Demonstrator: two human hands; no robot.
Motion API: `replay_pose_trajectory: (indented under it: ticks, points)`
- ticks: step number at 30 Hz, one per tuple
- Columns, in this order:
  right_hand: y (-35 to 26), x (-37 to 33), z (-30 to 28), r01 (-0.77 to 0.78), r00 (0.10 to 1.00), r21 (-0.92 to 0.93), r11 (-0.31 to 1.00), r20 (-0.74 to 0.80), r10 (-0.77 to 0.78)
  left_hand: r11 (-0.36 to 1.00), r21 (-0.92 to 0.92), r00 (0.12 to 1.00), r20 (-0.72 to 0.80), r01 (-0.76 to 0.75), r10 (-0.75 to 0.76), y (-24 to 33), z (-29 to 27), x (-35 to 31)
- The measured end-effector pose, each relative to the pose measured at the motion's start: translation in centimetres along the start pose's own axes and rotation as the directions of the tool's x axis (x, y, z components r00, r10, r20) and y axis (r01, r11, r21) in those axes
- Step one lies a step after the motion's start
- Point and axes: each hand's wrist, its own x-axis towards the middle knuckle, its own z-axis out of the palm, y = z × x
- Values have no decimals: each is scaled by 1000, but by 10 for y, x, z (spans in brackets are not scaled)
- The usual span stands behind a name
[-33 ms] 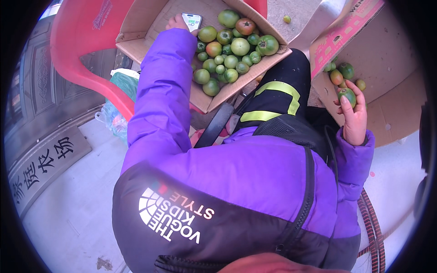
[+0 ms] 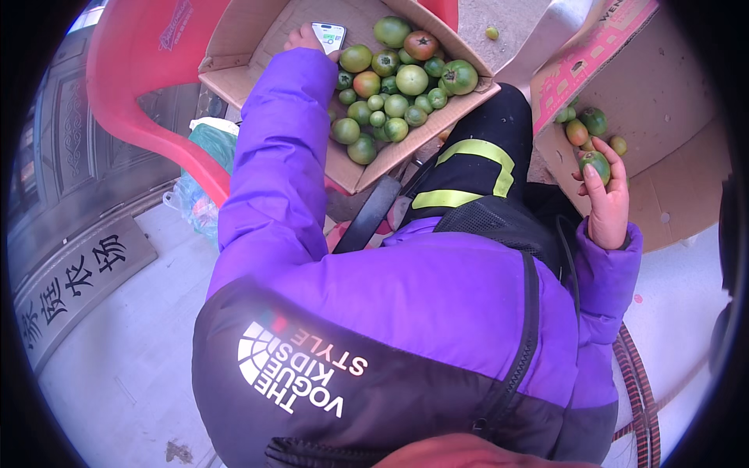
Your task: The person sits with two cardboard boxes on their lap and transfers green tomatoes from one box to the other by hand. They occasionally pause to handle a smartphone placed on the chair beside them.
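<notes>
My left hand (image 2: pixel 303 39) is closed round a smartphone (image 2: pixel 329 36) with a lit screen, over the left part of an open cardboard box (image 2: pixel 273 33). Mostly green tomatoes (image 2: pixel 411 79), a few blushing orange-red, are heaped in that box beside the phone. On the right, my right hand (image 2: pixel 608 199) pinches a green tomato (image 2: pixel 595 165) between thumb and fingers. It is at a second cardboard box (image 2: pixel 671 117) with a pink printed side. Just beyond the fingers, a few more tomatoes (image 2: pixel 579 132) lie in that box, green and orange.
A red plastic chair (image 2: pixel 133 109) stands at the left, with plastic bags (image 2: pixel 204 183) beside it. One small green tomato (image 2: pixel 491 33) lies on the ground between the boxes. A dark panel with black lettering (image 2: pixel 82 281) lies at the lower left.
</notes>
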Motion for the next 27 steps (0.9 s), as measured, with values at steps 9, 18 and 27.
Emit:
replay_pose_trajectory:
  ticks: [9,18,27]
  points:
    - [-1,-2,2,10,1000,0,1000,-21,-10,1000,-6,1000,-11,-23,22,-1,-2,-1]
    - [2,-1,0,7,1000,-3,1000,-14,-7,998,-24,998,-16,-61,60,-10,4,1]
    - [5,0,2,10,999,-5,1000,-40,-10,997,-23,993,-96,-78,75,-10,17,7]
